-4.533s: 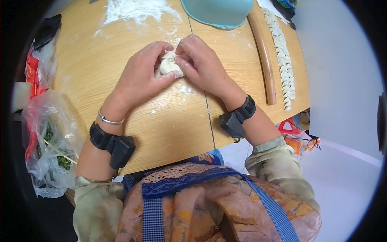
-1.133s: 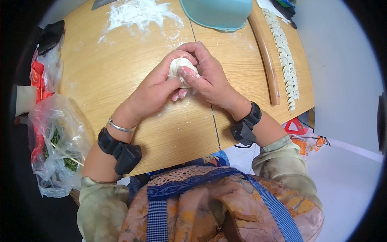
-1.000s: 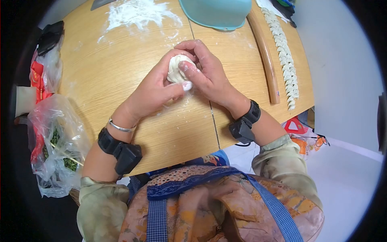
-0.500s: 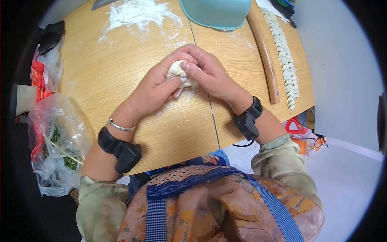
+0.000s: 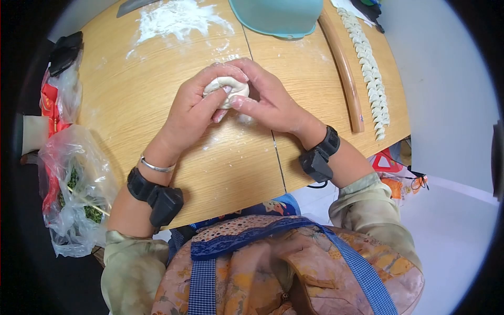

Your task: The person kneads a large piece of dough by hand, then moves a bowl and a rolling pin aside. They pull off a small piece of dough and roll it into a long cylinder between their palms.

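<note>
My left hand and right hand both grip the dough above the worktop.

Pale round dough lump, lifted just above the table

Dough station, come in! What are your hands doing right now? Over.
Left hand and right hand both closed on the dough ball, held just above the wooden table. Rolling pin and teal bowl off to the side, nothing blocking.
</note>
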The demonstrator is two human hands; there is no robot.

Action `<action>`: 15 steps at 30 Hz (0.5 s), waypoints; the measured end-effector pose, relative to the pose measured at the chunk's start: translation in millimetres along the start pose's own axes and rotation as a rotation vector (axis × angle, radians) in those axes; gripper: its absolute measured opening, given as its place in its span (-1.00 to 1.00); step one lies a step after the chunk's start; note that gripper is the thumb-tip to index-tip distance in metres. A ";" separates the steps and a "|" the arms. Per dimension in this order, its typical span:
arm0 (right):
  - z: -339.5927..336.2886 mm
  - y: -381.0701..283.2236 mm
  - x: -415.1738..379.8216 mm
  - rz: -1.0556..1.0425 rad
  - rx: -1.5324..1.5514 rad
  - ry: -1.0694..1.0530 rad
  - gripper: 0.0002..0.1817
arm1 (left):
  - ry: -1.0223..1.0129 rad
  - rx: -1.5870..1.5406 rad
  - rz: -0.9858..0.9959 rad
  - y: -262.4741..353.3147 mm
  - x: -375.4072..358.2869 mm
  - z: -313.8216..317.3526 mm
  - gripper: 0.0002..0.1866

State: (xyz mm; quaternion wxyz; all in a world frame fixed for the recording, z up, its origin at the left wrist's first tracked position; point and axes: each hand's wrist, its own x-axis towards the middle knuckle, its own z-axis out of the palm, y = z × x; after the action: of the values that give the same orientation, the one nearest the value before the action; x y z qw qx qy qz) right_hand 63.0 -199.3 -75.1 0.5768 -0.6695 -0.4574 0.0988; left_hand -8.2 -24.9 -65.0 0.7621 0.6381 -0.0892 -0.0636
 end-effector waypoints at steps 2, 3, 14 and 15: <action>-1.8 0.3 0.6 0.010 -0.070 -0.015 -0.52 | -0.007 -0.015 0.005 -0.4 0.6 -1.5 -0.71; -2.7 0.1 1.2 0.020 -0.140 -0.030 -0.51 | -0.013 -0.099 -0.024 0.4 0.8 -0.9 -0.72; 0.0 -9.1 2.5 -0.101 -0.308 0.101 -0.44 | 0.116 -0.067 0.088 -3.5 5.0 3.3 -0.72; -0.8 -12.5 2.0 -0.065 -0.323 0.106 -0.43 | 0.143 -0.096 0.043 1.2 3.7 3.7 -0.72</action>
State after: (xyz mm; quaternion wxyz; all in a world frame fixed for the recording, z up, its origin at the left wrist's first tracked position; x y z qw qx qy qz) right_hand 58.5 -199.5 -63.2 0.4880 -0.7426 -0.4577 -0.0299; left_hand -5.4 -29.1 -63.0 0.7976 0.6015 -0.0450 -0.0059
